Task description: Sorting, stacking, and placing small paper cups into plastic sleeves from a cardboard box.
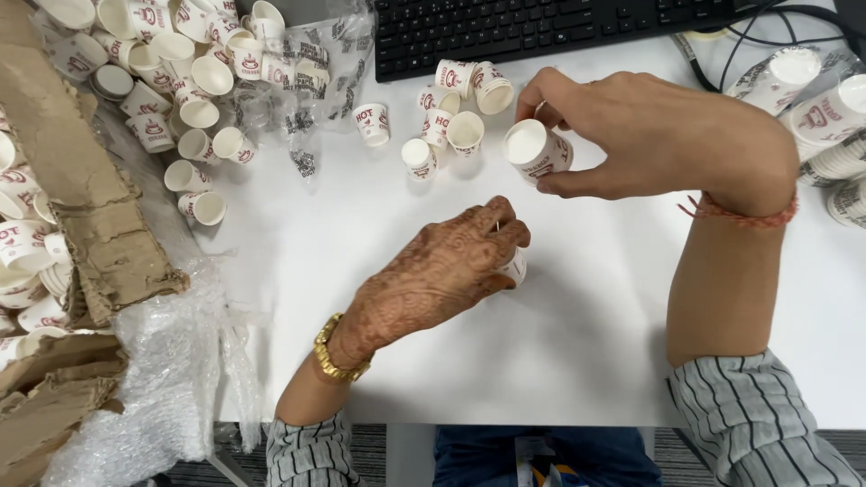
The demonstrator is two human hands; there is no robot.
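At frame centre, left hand (433, 275) clamps a mostly hidden cup (515, 267), right hand (649, 135) pinches a paper cup (537, 151) (sideways) — hard squeezing could crush either rim.

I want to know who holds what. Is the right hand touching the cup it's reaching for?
Touching. The head view shows the right hand with thumb and fingers wrapped around the paper cup, no gap between them.

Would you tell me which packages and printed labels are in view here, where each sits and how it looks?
Clear plastic bag: top left of the table, crumpled, dark print.
Torn cardboard box: left edge, brown, ragged.
Bubble wrap: lower left, clear, crumpled.
Sleeved cup stacks: right edge, clear wrap.
Paper cup in right hand: white, red printed label.
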